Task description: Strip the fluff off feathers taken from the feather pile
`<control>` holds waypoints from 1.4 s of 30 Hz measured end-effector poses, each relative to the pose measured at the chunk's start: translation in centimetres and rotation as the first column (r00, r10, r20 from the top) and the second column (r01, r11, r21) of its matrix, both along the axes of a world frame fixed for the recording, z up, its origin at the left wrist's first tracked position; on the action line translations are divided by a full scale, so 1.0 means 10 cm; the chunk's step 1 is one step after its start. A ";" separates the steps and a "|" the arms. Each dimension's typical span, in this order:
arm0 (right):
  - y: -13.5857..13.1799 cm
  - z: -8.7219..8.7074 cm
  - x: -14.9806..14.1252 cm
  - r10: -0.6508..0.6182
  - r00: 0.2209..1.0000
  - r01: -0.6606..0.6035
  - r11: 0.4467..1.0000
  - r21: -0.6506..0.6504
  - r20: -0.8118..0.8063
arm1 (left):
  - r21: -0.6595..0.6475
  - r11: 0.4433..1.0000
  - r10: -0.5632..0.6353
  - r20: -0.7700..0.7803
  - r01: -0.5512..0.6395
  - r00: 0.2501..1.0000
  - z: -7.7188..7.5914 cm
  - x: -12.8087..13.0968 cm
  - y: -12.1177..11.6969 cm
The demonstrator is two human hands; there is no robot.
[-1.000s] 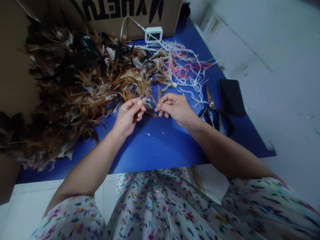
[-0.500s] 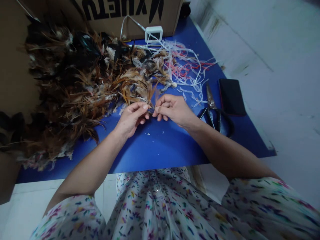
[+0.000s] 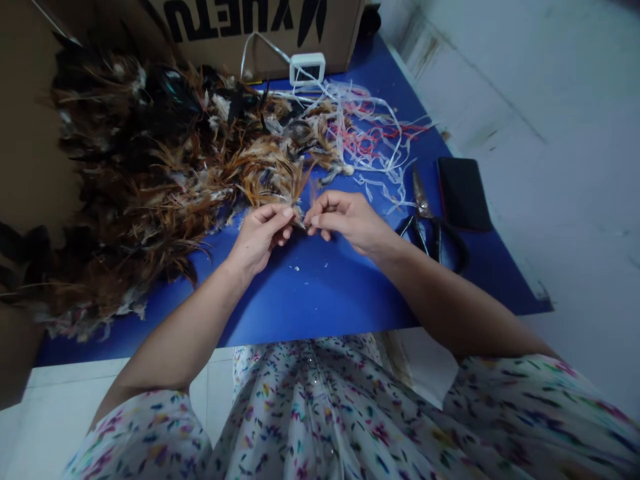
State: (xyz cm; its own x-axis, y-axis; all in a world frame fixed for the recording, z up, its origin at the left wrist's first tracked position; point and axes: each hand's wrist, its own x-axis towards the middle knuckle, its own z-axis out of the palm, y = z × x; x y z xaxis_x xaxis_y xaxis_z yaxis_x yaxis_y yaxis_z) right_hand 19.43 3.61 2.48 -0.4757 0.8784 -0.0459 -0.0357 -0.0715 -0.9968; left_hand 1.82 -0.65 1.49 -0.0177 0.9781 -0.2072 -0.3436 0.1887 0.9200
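Plainly, the left hand (image 3: 261, 237) pinches a small tuft of brown feathers (image 3: 300, 189) at the near edge of the feather pile (image 3: 175, 173) on the blue table (image 3: 300, 300), while the right hand (image 3: 343, 217) curls close beside it, fingertips drawn together (whether they grip the blurred reddish wisp (image 3: 313, 191) there, I cannot tell).

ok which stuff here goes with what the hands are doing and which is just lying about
Part of the work:
brown feathers pinched in the left hand
right hand close beside, its hold unclear
feather pile, probably

Seemingly lying about, not in hand:
scissors, though perhaps a tool for it
white and reddish strips
black phone-like slab
small white-framed device
cardboard box
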 end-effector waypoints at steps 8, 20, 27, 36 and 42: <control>0.01 0.08 0.03 -0.137 0.989 0.137 0.991 -0.014 -0.060 | 0.012 0.998 -0.054 0.006 0.054 0.999 0.01 0.03 -0.02; -0.01 0.02 0.00 -0.137 0.985 0.154 0.972 0.175 -0.106 | -0.052 0.985 -0.157 0.097 0.162 0.983 0.05 0.03 -0.07; -0.01 -0.02 -0.01 -0.086 0.984 0.120 0.967 0.226 -0.155 | -0.062 0.980 -0.187 0.066 0.192 0.980 0.05 0.03 -0.06; -0.03 -0.06 -0.05 -0.073 0.980 0.118 0.962 0.247 -0.183 | -0.026 0.980 -0.195 0.017 0.195 0.981 0.03 0.04 -0.06; -0.03 -0.08 -0.06 -0.090 0.982 0.129 0.960 0.250 -0.164 | -0.019 0.982 -0.189 0.001 0.189 0.982 0.02 0.04 -0.06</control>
